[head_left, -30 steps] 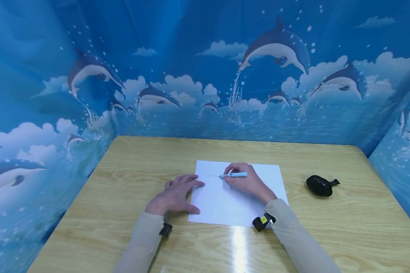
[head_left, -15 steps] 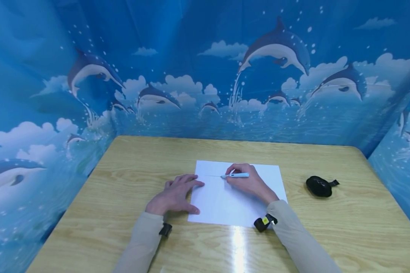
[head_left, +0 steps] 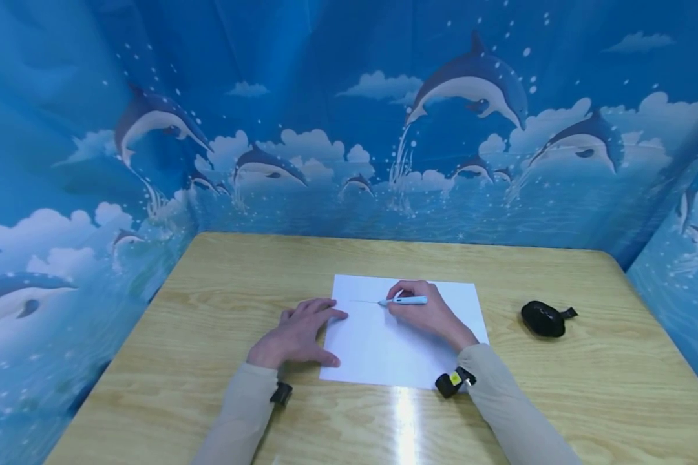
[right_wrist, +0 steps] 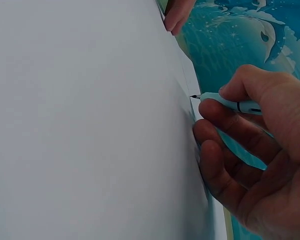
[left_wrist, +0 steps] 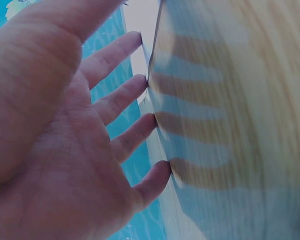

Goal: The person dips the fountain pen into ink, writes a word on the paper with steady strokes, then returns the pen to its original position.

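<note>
- Pale wood-grain table (head_left: 256,271), glossy; likely little grip underneath.
- White rectangular sheet of paper (head_left: 375,355) flat on it; could skew if pressed too lightly.
- Left hand (head_left: 296,332) splayed, thumb and index fingertip over the sheet's left edge.
- Right hand (head_left: 426,315) curled, pinching a slim light-blue pen (head_left: 412,300), nib (right_wrist: 194,96) at the sheet's upper half.
- Thin line (head_left: 363,301) running left from nib; could waver under uneven pull, smear if brushed wet.

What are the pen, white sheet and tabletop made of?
The pen: probably plastic, given its smooth, even pale blue body; the dark, pointed nib may be metal.
The white sheet: likely paper, thin and matte.
The tabletop: wood or printed laminate, unclear which; grain shows, and bright glare suggests gloss.
</note>
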Motion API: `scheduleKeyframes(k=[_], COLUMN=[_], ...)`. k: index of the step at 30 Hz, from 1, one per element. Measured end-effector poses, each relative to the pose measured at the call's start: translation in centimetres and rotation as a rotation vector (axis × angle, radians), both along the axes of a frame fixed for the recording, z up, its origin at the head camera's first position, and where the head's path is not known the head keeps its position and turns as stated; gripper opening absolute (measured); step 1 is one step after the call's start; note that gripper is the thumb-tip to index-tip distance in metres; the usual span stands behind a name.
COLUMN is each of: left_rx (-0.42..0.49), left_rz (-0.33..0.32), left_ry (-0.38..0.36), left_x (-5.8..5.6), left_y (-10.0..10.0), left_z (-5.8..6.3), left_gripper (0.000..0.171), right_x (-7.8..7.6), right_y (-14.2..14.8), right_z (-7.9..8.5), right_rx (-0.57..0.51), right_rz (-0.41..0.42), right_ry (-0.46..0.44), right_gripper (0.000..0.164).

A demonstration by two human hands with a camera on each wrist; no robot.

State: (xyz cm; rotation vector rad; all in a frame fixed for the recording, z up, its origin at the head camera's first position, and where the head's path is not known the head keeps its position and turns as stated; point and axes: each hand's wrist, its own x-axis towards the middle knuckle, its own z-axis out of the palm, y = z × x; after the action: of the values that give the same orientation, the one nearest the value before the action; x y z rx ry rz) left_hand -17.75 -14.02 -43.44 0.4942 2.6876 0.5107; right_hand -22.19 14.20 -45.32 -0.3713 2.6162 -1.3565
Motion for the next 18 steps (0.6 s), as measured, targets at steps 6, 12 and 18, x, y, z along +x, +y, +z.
scheduleKeyframes(k=[6,12,18], left_rx=[0.010,0.005,0.008], left_rz=[-0.007,-0.001,0.014], left_ry=[0.004,-0.002,-0.005], left_x=[-0.02,-0.04,0.01], left_y=[-0.08,0.13,0.05], left_z=[0.03,0.04,-0.11], left_gripper=[0.080,0.079,0.079], right_x=[0.06,0.11,0.17], right_y=[0.27,0.63,0.74], right_z=[-0.03,-0.04,-0.05], right_rx=[0.001,-0.034,-0.031], right_rz=[-0.006,0.007,0.001], right_ry=[-0.003,0.004,-0.005], right_gripper=[0.014,0.014,0.015])
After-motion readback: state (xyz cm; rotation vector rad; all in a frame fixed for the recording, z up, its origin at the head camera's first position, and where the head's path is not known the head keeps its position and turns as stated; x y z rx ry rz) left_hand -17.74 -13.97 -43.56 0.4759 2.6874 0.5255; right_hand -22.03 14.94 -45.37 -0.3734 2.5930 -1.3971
